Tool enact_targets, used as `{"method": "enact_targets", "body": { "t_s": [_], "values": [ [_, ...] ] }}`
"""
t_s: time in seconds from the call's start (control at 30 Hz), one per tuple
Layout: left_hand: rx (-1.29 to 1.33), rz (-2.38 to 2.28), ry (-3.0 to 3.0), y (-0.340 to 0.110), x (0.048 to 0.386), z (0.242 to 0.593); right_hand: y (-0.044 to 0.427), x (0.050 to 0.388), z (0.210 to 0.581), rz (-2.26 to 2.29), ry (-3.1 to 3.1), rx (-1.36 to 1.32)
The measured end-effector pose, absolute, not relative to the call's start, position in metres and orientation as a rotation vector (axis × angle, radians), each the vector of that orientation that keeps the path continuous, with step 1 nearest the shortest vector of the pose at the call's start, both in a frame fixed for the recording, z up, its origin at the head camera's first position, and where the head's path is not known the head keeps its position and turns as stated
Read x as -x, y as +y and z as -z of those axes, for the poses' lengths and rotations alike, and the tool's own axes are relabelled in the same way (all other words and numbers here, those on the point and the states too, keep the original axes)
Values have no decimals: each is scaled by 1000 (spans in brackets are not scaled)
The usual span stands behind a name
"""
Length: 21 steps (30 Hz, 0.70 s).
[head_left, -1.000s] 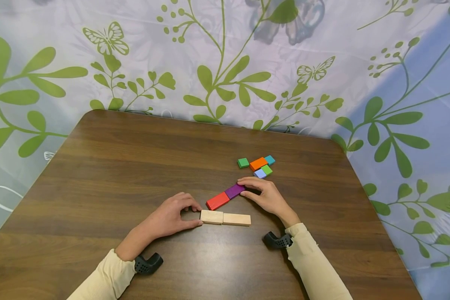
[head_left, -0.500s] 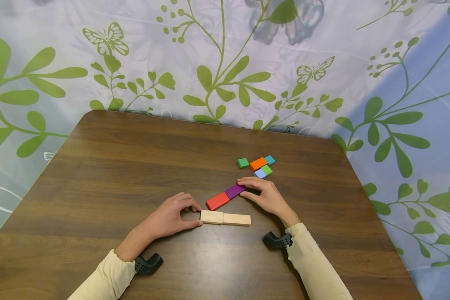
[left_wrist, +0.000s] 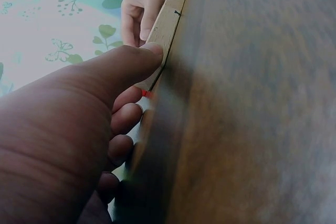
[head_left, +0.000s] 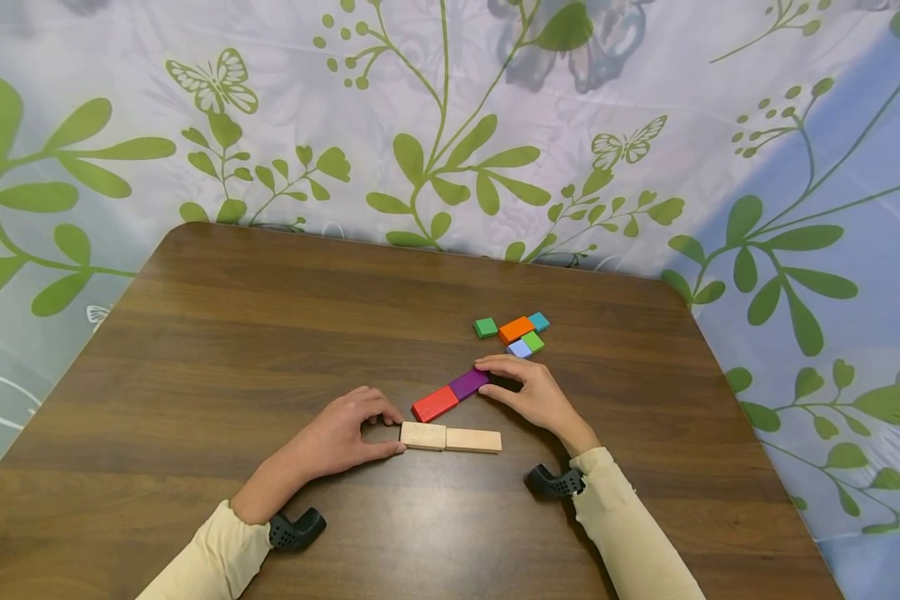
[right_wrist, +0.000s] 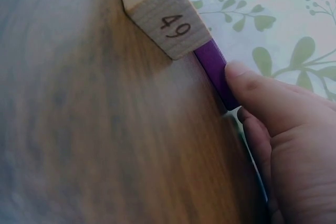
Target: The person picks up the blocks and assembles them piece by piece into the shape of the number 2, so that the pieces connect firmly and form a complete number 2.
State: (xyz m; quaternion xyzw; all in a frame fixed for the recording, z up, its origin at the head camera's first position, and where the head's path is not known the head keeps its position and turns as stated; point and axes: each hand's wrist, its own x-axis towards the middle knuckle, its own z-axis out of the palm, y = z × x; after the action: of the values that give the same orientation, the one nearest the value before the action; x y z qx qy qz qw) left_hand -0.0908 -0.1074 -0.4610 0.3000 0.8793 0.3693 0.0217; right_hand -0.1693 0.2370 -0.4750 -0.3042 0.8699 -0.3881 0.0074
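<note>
Left hand (head_left: 337,437) has its thumb and forefinger pinching the outer end of the nearer-left wooden block (head_left: 423,436), thumb on the side towards the person, forefinger on the far side. Right hand (head_left: 531,396) is curled too, pinching the far end of the purple block (head_left: 468,383) between thumb and fingers.

The nearer-left wooden block meets the plain wooden block (head_left: 473,440) end to end in one row, with a slight step at the joint. In the right wrist view, the exposed end of the plain wooden block carries the number 49.

Behind this row, the red block (head_left: 435,403) and the purple block touch end to end, forming a second row that slants away to the right. The red block's near corner sits just beside the nearer-left wooden block; whether they touch cannot be told.

Farther back on the brown counter (head_left: 292,333) lies a small group: the orange block (head_left: 516,330) with the teal block (head_left: 539,322) at its far corner, and the light green block (head_left: 532,342) against the pale blue block (head_left: 520,349). The dark green block (head_left: 485,328) sits just to their left, apart. Beyond the counter hangs a leaf-and-butterfly printed cloth (head_left: 270,125).
</note>
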Motion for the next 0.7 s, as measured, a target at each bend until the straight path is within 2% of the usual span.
{"method": "enact_targets", "body": {
  "t_s": [0.33, 0.7],
  "values": [
    [-934, -1148, 2720, -108, 91, 461, 237, 168, 478, 1322, 2750, 874],
    [-931, -1150, 2719, -108, 91, 460, 235, 169, 478, 1455, 2825, 925]
  ]
}}
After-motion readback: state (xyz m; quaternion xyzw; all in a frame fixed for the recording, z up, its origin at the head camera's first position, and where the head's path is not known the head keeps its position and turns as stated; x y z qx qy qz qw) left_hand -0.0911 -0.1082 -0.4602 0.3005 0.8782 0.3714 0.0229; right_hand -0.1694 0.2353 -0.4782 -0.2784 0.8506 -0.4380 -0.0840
